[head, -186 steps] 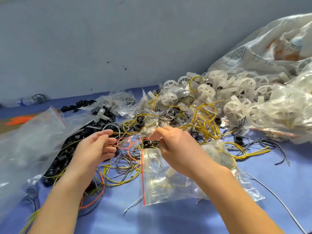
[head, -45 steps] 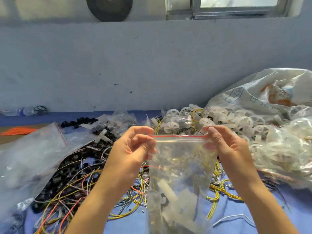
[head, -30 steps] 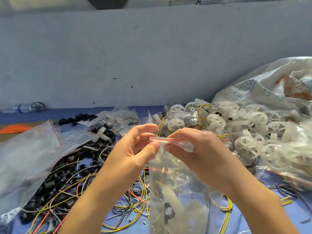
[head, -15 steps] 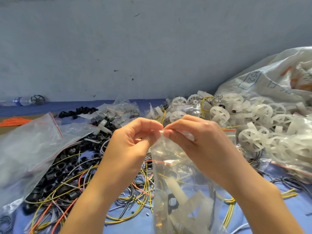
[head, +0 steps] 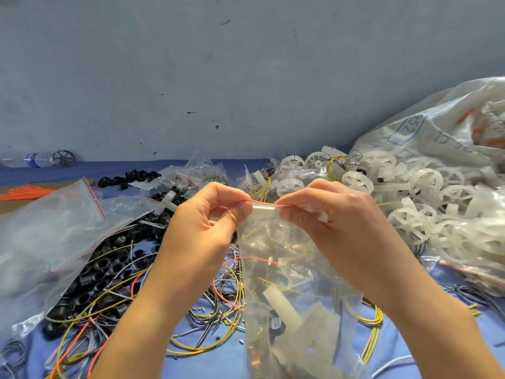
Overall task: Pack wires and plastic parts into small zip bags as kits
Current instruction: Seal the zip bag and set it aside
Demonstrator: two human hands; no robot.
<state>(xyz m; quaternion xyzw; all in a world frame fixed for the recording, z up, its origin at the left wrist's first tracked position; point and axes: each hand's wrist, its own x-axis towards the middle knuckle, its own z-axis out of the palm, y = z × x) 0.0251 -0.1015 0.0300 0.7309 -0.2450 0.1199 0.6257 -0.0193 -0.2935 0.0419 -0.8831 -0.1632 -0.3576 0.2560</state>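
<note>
Above blue table point(head: 213, 362), zip bag point(head: 287, 255) upright, seal up, left hand point(head: 202, 228) and right hand point(head: 338, 228) fingers point(head: 303, 194) pinching it.

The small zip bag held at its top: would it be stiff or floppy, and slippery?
Likely floppy: the zip bag hangs creased under the left hand and right hand pinching its top. Probably bottom-heavy, as white plastic parts sit low. Its glossy film may slip.
</note>
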